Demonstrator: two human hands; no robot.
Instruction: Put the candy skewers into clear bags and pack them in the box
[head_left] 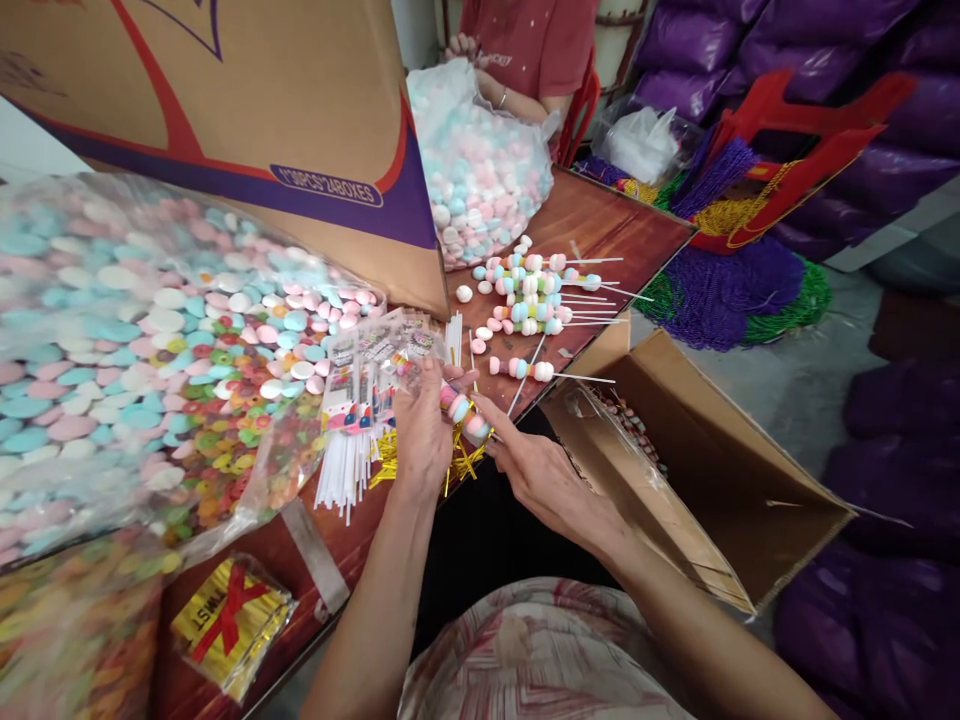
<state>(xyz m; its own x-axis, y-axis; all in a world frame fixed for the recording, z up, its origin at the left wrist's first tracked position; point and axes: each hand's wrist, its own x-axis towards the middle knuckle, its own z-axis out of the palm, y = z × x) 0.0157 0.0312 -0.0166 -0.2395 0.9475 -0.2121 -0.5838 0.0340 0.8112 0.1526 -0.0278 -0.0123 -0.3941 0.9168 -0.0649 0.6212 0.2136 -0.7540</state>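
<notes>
My left hand [421,430] is closed around a candy skewer [459,405] of pastel pieces, which seems to be inside a clear printed bag. At the skewer's lower end, the fingers of my right hand [536,470] pinch around the last piece. A thin gold strip shows by these fingertips; whether they grip it is hard to see. Under my hands lie gold twist ties [386,458] and white sticks [345,472]. Printed clear bags [364,375] are stacked just left of my left hand. Beyond my hands, one finished skewer [523,369] lies beside a pile of skewers [531,290].
Pastel candies [112,360] and gummy rings [225,440] spread across the left. A large carton [247,120] stands behind them. An open box [720,480] sits right, below the table edge. Across the table, a person [525,50] sits behind a candy bag [484,165].
</notes>
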